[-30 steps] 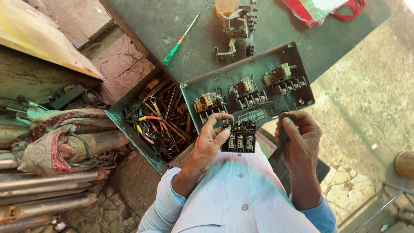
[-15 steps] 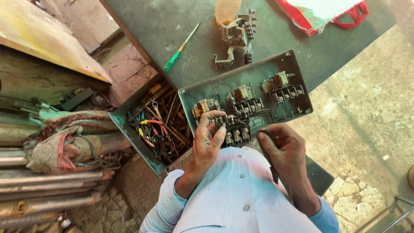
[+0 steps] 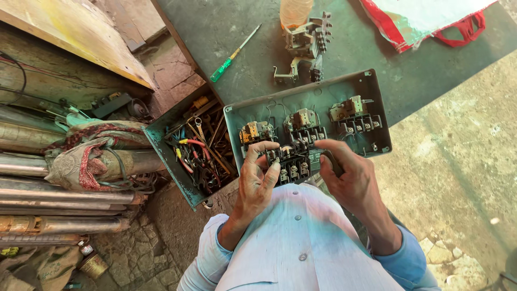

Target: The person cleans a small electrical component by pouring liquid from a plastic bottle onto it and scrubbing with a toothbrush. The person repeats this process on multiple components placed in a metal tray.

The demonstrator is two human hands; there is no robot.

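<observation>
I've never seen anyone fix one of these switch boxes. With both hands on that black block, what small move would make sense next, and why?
Probably steady the black block with the left hand and bring the dark tool in the right hand onto its terminals. The left fingers already clasp the block at the near edge of the green box, and the right hand is at its side. What the tool is, I cannot tell.

Black contactor block [image 3: 293, 164]: left and right ends covered by left hand [image 3: 257, 180] and right hand [image 3: 350, 180]; dark tool in right hand mostly hidden, kind unclear; above the block, orange bottle [image 3: 295, 11] cut by top edge; red-handled bag [image 3: 431, 21] likewise cut; toolbox [image 3: 196, 145] contents left of block too tangled to tell apart.
</observation>
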